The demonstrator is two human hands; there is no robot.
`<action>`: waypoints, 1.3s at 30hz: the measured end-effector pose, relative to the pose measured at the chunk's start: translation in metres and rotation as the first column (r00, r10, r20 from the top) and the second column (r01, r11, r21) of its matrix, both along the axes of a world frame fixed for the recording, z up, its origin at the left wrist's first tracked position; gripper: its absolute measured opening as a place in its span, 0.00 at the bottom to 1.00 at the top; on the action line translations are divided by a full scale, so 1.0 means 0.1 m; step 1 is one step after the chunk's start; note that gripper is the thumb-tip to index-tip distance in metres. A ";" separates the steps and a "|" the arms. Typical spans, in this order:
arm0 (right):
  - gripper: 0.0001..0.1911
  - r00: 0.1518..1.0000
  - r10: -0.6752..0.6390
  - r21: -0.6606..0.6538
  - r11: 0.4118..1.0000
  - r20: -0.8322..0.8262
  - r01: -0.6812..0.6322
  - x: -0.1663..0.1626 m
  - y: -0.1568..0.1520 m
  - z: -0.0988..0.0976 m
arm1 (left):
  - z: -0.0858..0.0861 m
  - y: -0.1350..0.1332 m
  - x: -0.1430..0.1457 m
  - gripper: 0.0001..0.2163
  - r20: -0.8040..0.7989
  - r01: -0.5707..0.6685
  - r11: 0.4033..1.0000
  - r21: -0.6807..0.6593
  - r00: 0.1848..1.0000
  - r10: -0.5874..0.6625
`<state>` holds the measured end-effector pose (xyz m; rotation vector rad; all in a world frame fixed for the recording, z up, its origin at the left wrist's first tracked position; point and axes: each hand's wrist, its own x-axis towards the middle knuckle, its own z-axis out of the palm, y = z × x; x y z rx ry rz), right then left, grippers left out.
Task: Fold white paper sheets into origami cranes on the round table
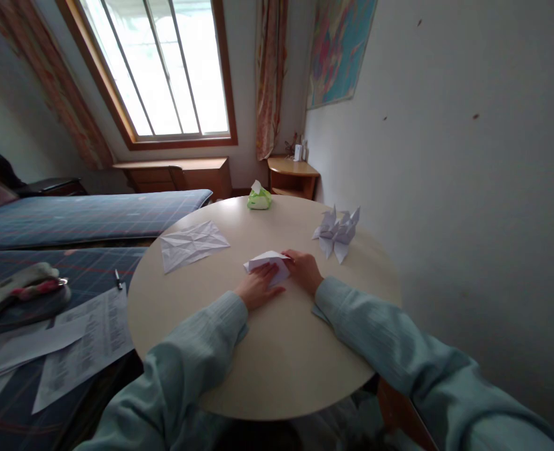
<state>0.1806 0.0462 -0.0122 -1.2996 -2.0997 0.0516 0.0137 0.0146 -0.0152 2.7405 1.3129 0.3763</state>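
A partly folded white paper (268,263) lies near the middle of the round beige table (277,369). My left hand (257,288) rests flat on its near edge, fingers stretched out over it. Pressed against the paper's right side is my right hand (305,270), fingers curled at the fold. Both arms wear pale blue-green sleeves.
A creased unfolded sheet (192,244) lies to the left on the table. Finished folded paper figures (337,233) stand at the right near the wall. A green tissue pack (259,198) sits at the far edge. Beds with printed papers (89,347) and a pen are on the left.
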 end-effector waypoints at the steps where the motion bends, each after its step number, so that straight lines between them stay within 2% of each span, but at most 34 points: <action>1: 0.09 0.999 -0.012 0.037 0.999 0.034 0.011 -0.02 -0.02 0.00 | 0.02 0.00 0.02 0.27 0.009 -0.010 1.000 0.022 1.000 0.010; 4: 0.08 0.997 -0.045 0.093 0.995 0.062 0.039 -0.08 -0.05 -0.01 | 0.03 0.03 0.11 0.25 0.026 -0.044 0.995 0.093 0.999 0.041; 7: 0.07 0.997 -0.077 0.093 0.993 -0.004 0.077 -0.09 -0.03 -0.04 | 0.00 0.08 0.18 0.24 0.047 -0.064 0.990 0.128 0.997 0.058; 12: 0.06 0.981 -0.087 0.094 0.990 -0.174 0.105 -0.06 0.04 -0.07 | -0.09 0.16 0.19 0.23 0.124 -0.008 0.997 0.076 0.992 -0.001; 16: 0.04 0.953 -0.119 0.074 0.987 -0.280 0.145 -0.03 0.06 -0.05 | -0.10 0.21 0.16 0.25 0.152 -0.006 1.000 0.020 0.988 0.003; 25: 0.05 0.970 -0.168 -0.021 0.986 -0.173 0.167 -0.04 0.05 -0.01 | -0.07 0.23 0.18 0.26 0.116 -0.019 0.997 0.077 0.993 0.010; 31: 0.03 0.938 -0.199 -0.027 0.980 -0.284 0.200 0.00 0.12 -0.01 | -0.10 0.25 0.18 0.26 0.065 -0.050 0.997 0.064 0.997 0.046; 33: 0.06 0.943 -0.119 -0.007 0.992 -0.310 0.123 0.05 0.14 0.01 | -0.11 0.26 0.17 0.25 0.065 -0.048 0.997 0.057 0.997 0.044; 35: 0.12 0.948 0.061 0.012 0.998 -0.312 -0.061 0.10 0.13 0.06 | -0.11 0.26 0.16 0.25 0.077 -0.044 0.997 0.056 0.996 0.039; 37: 0.21 0.918 0.269 0.032 0.962 -0.290 -0.272 0.16 0.10 0.14 | -0.11 0.26 0.16 0.23 0.089 -0.037 0.998 0.054 0.996 0.032; 39: 0.26 0.889 0.374 0.070 0.927 -0.265 -0.369 0.21 0.02 0.24 | -0.09 0.26 0.16 0.22 0.092 -0.036 0.998 0.048 0.995 0.031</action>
